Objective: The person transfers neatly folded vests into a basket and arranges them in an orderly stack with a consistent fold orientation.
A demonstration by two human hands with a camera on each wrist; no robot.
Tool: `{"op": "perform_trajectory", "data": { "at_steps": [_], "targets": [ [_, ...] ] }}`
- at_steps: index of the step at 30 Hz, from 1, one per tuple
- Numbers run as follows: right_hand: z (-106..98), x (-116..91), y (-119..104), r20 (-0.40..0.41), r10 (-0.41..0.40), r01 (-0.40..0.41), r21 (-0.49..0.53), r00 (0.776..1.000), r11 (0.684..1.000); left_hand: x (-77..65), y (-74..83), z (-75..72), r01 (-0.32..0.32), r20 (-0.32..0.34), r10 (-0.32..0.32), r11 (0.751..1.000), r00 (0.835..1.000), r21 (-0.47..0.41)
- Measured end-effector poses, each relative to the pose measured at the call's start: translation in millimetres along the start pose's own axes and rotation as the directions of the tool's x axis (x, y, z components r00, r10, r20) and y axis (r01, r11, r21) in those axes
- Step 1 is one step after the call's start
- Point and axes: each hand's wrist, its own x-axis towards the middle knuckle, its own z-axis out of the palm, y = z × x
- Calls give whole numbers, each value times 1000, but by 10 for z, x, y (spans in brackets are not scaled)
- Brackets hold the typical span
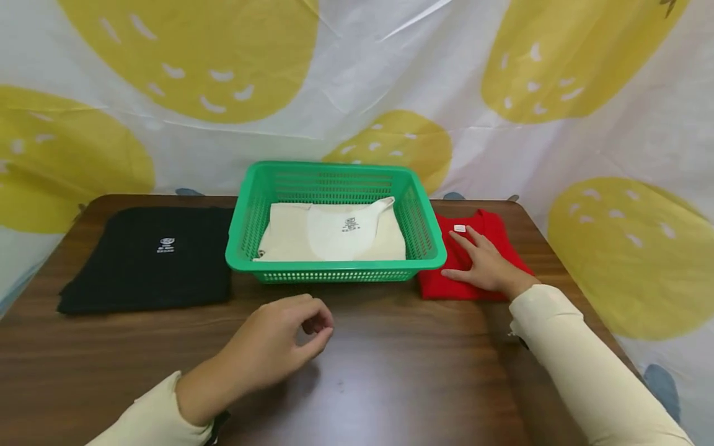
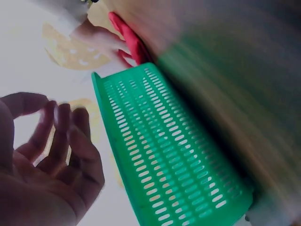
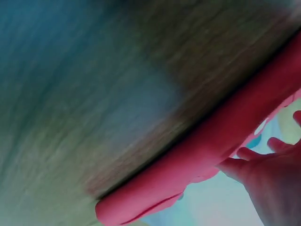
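A folded red garment (image 1: 440, 286) with a small white label lies on the table at the right, partly behind the basket. My right hand (image 1: 487, 265) is over it with fingers spread, and in the right wrist view the thumb (image 3: 230, 165) appears to touch the garment's edge. In front of the green plastic basket (image 1: 334, 266), my left hand (image 1: 273, 341) hovers above the table, fingers loosely curled and holding nothing. Inside the basket lies a folded cream cloth item (image 1: 287, 232) with a paler panel, a dark print and a strap-like end.
A folded black garment (image 1: 134, 260) with a small white print lies left of the basket. Beneath everything is a brown wooden table (image 1: 379, 371). Behind it hangs a white curtain (image 1: 368, 74) with large yellow fruit shapes.
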Motion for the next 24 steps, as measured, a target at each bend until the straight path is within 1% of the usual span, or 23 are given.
{"op": "perform_trajectory", "data": {
  "at_steps": [2, 4, 10, 15, 17, 22, 24],
  "targets": [
    [19, 15, 16, 31, 13, -13, -1, 999, 1000, -24, 4, 28, -27, 26, 27, 999, 999, -26],
    [35, 33, 21, 68, 37, -37, -6, 997, 999, -44, 4, 41, -40, 52, 42, 998, 998, -45],
    [71, 29, 6, 149, 53, -54, 6, 987, 999, -84, 2, 59, -45, 108, 49, 998, 993, -43],
    [102, -12, 22, 182, 64, -66, 3, 981, 998, -104, 11, 105, -75, 135, 79, 997, 988, -31],
    [119, -35, 26, 188, 66, -68, 4, 980, 998, -109, 13, 123, -74, 153, 78, 997, 985, -35],
    [173, -106, -22, 198, 61, -61, -2, 978, 998, -142, 16, 133, -34, 216, 44, 998, 975, -48],
    [189, -166, -40, 196, 65, -67, -1, 978, 998, -140, 24, 117, -32, 216, 42, 998, 976, -47]
  ]
}}
